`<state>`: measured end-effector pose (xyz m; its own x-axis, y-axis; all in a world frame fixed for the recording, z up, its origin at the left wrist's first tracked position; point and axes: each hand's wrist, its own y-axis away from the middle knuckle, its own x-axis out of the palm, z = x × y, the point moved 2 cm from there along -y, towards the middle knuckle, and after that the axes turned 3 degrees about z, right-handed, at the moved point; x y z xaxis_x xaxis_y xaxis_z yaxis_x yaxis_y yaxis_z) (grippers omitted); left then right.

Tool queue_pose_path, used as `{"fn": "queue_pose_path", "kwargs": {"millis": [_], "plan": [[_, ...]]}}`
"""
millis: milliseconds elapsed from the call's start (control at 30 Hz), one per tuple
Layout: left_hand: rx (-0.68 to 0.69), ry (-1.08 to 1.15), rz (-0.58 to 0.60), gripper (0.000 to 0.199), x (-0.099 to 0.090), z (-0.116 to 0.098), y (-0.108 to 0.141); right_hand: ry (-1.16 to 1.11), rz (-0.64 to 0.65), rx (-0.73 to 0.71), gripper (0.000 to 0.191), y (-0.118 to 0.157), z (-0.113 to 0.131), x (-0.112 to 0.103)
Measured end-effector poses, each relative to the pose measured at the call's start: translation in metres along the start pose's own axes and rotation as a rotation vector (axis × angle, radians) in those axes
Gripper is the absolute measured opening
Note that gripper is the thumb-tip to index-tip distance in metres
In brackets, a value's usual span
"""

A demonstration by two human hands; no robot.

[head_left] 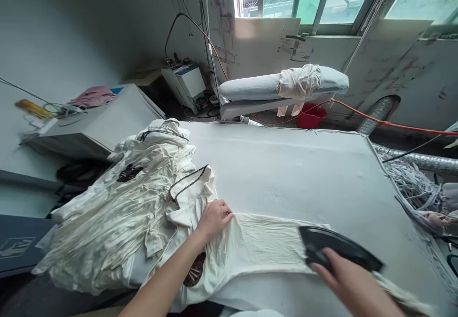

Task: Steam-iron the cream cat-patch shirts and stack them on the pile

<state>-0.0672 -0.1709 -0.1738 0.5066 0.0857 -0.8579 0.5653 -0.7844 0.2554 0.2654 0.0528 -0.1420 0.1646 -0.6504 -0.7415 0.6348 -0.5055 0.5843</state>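
A cream garment [265, 243] with a dark brown print lies across the padded ironing table, a long part of it, probably a sleeve, stretched to the right. My left hand [214, 218] has its fingers curled on the cloth at the upper edge, gripping it. In my right hand [345, 274] is the handle of a dark clothes iron [343, 246], somewhat smeared by motion. The iron covers the right end of the stretched cloth. Beside my left forearm, the garment's dark-trimmed edge [189, 183] lies bunched.
A pile of cream garments [118, 212] covers the table's left side. Behind the ironing table [286, 164] stands a narrow padded sleeve board [250, 86] with cloth wrapped round it. An orange hose [400, 124] crosses at the right, and a red bucket [310, 117] sits on the floor.
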Motion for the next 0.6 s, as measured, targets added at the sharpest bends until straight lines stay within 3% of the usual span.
{"fn": "queue_pose_path", "kwargs": {"millis": [33, 100, 133, 200, 233, 300, 433, 533, 600], "plan": [[-0.034, 0.005, -0.005, 0.022, 0.000, 0.000, 0.000, 0.026, 0.098, -0.043, 0.041, -0.006, 0.051, 0.005], [-0.102, 0.026, 0.023, 0.022, 0.001, 0.001, 0.000, 0.047, 0.146, -0.108, 0.036, -0.025, 0.129, 0.016], [-0.131, 0.047, 0.049, 0.023, 0.002, 0.003, 0.002, 0.044, 0.152, -0.112, 0.035, -0.037, 0.152, 0.023], [-0.184, 0.103, 0.098, 0.024, 0.007, 0.007, 0.007, -0.040, 0.108, -0.045, 0.037, -0.058, 0.161, 0.033], [-0.204, 0.140, 0.114, 0.025, 0.011, 0.011, 0.010, -0.104, 0.073, 0.016, 0.038, -0.066, 0.149, 0.034], [-0.221, 0.267, 0.154, 0.028, 0.020, 0.019, 0.017, -0.221, -0.006, 0.166, 0.043, -0.070, 0.099, 0.028], [-0.128, 0.676, 0.274, 0.038, 0.036, 0.016, 0.018, -0.268, -0.108, 0.494, 0.063, -0.041, -0.025, -0.018], [-0.012, 0.775, 0.149, 0.040, 0.039, -0.030, 0.017, -0.194, -0.291, 0.684, 0.064, -0.015, -0.067, -0.039], [0.105, 0.773, -0.028, 0.034, 0.038, -0.082, 0.029, -0.098, -0.508, 0.552, 0.066, -0.006, -0.059, -0.024]]}}
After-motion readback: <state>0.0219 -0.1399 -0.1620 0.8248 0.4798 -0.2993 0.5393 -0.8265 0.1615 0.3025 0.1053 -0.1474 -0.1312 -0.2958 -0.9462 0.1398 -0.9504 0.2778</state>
